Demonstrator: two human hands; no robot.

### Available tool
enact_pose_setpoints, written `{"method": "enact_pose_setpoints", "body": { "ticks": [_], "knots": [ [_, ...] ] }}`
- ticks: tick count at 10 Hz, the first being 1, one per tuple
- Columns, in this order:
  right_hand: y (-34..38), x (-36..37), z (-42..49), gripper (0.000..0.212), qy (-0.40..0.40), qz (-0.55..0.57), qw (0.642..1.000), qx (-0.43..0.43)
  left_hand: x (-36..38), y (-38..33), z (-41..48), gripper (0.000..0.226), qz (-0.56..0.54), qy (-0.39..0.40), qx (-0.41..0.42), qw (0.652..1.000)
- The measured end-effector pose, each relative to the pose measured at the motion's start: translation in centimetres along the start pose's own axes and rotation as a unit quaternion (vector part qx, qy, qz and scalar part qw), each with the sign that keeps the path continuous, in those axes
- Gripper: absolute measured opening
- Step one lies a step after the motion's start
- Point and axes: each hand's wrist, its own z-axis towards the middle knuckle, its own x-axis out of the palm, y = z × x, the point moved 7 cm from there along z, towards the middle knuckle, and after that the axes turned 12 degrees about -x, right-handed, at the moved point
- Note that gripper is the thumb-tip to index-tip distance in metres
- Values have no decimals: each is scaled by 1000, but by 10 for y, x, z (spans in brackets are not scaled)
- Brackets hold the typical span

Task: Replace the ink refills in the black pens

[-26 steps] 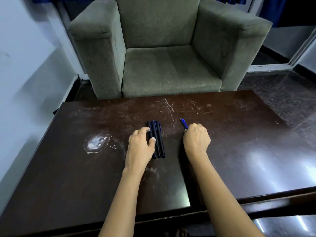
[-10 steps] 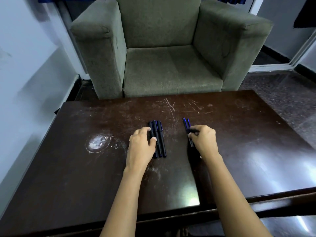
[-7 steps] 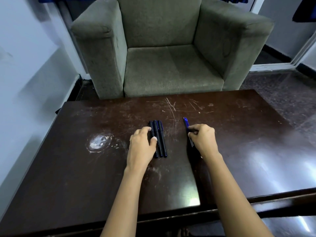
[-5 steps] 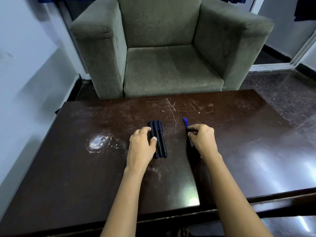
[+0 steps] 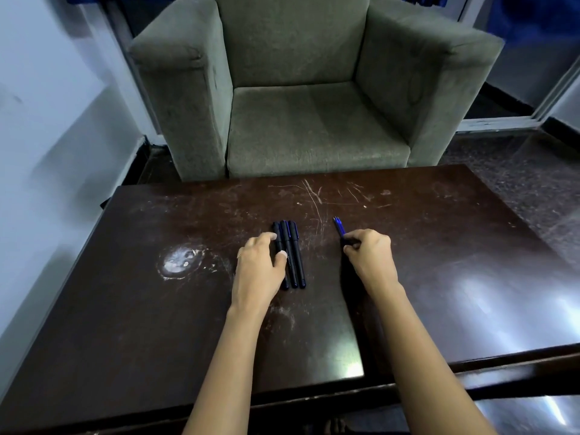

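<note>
The left hand [image 5: 255, 271] is closed, thumb and forefinger, on the leftmost of three black pens [image 5: 290, 252] laid together on the table [image 5: 439, 246], blue refills [image 5: 339, 226] are pinched in the right hand [image 5: 370, 257], and that one pen would best be lifted alone.

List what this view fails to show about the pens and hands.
- Blue refills: head view, the right hand gripping them covers their near ends; count unclear.
- Black pens: print too small to read.
- Left hand: its own back hides whether it grips or only touches the leftmost pen.
</note>
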Motion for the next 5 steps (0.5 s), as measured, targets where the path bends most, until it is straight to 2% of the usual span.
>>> {"method": "enact_pose_setpoints", "body": {
  "ticks": [5],
  "knots": [
    [-3,-2,0,30,-25,-2,1000,5,0,0,1,42,-2,-3,-3,1000]
  ]
}}
